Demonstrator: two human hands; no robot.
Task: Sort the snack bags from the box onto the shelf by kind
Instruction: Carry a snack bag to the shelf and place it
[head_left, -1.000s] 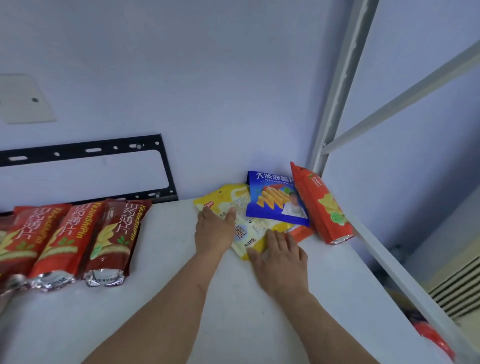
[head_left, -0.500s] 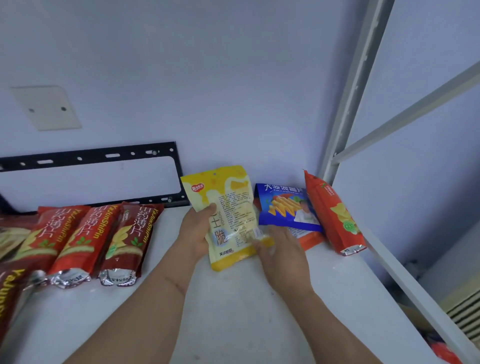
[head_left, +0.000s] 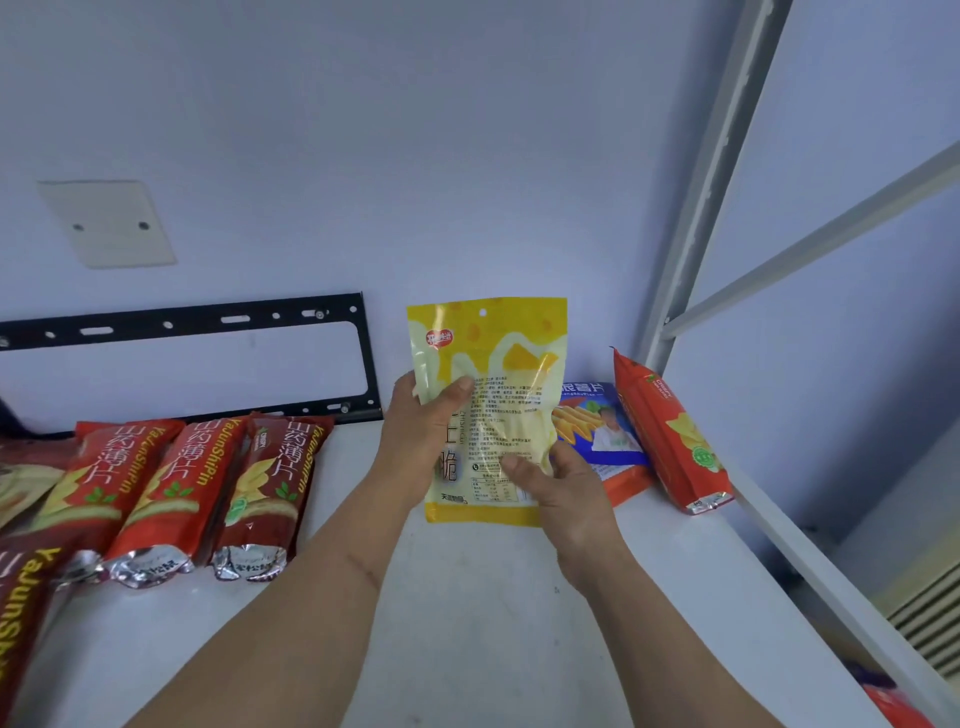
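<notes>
Above the shelf (head_left: 467, 623), at centre, both hands hold the yellow bag (head_left: 493, 395) upright: left hand (head_left: 423, 441) grips its left edge, right hand (head_left: 563, 488) pinches its lower right corner. A second ago it lay flat under the blue bag (head_left: 602, 431) at 3 o'clock; now it is lifted clear. Risk: the slick film could slip from so light a pinch and topple the orange bag (head_left: 670, 436) leaning at 3 o'clock.
</notes>
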